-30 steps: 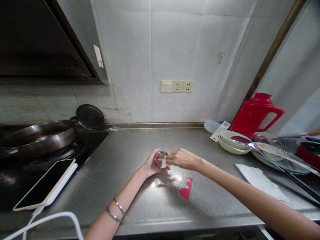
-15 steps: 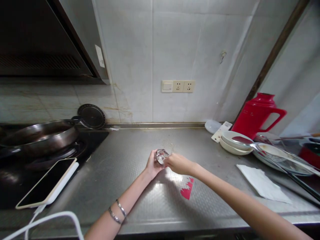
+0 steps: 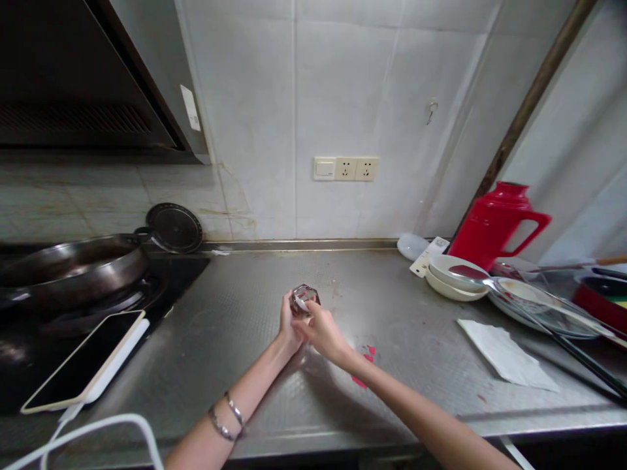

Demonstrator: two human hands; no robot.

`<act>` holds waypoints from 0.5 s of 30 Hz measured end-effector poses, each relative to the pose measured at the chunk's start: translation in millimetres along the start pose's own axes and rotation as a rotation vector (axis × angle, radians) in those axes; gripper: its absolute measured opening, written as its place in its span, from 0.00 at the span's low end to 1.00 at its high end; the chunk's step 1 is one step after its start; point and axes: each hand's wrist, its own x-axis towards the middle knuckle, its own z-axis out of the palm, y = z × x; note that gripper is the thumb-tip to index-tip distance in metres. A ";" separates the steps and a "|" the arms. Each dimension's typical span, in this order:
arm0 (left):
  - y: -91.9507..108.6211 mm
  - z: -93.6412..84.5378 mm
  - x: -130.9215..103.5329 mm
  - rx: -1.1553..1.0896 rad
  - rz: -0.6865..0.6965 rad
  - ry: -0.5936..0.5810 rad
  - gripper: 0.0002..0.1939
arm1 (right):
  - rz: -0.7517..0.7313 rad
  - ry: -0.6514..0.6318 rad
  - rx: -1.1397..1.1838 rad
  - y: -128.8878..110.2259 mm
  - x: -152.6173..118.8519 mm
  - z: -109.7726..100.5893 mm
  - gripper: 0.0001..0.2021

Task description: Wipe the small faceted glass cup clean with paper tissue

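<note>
Small clear glass cup with a faceted dark-looking rim [image 3: 304, 288] is what I'm watching. It's up in my left hand [image 3: 288, 321], over the middle of the brushed steel countertop [image 3: 235, 313], about midway between front and back edges. Can't tell if its base touches the surface.

Left fingers are curled round the side, clamped on the glass. Right hand [image 3: 324, 334] has its fingers close together at the opening, with a small white scrap [image 3: 301, 305] at the tips; whether they're actually pinching it, I can't tell.

Biggest worry imo: those 2 hands crowd each other, so a shove from the right could twist smooth glass out of the left. That's a drop onto hard steel, chip risk. Pressing on the near rim could tip it too, and the contents might spill. Also, my right forearm passes over the flat pinkish-red piece [image 3: 359, 380], so dipping low might drag it toward the front edge.
</note>
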 end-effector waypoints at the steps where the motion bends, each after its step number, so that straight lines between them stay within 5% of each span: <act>1: 0.8 1.1 -0.7 -0.008 -0.001 -0.013 0.16 | -0.027 0.013 -0.046 2.8 0.6 -1.2 0.05; 6: 12.3 5.6 -3.1 0.018 -0.031 -0.223 0.17 | -0.153 -0.116 -0.302 11.0 3.5 -34.5 0.06; 9: 21.4 5.2 -1.4 0.044 -0.086 -0.225 0.18 | -0.316 -0.300 -0.496 6.0 2.5 -65.3 0.13; 15: 26.5 1.2 1.4 0.196 -0.424 -0.238 0.24 | -0.576 -0.527 -0.838 -5.0 8.2 -97.6 0.18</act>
